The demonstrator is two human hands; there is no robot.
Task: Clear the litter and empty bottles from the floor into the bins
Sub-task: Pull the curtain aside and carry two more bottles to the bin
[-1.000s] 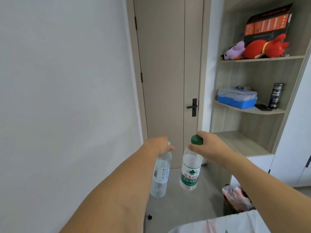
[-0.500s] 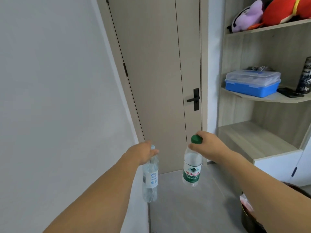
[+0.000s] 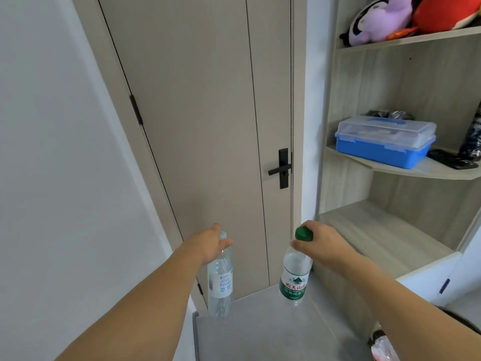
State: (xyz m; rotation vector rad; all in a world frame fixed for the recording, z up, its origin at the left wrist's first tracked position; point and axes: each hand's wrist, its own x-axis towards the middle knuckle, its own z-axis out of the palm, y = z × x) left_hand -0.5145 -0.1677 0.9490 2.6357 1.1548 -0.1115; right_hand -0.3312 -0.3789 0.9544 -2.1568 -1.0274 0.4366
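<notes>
Carry step: clear blue-labelled plastic bottle (image 3: 220, 277) gripped at neck by left hand (image 3: 208, 243), fingers curled; clear green-capped plastic bottle (image 3: 295, 272) pinched likewise by right hand (image 3: 321, 244). Next, prob.: bin to be found, btls dropped in.

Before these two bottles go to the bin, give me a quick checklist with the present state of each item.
1. Left hand grips the clear-capped bottle by its neck: ok.
2. Right hand grips the green-capped bottle by its neck: ok.
3. Both bottles hang clear of the floor: ok.
4. Bottles empty: cannot tell.
5. Bin in full view: not ok, only an edge shows at lower right.
6. Door shut: ok.
</notes>
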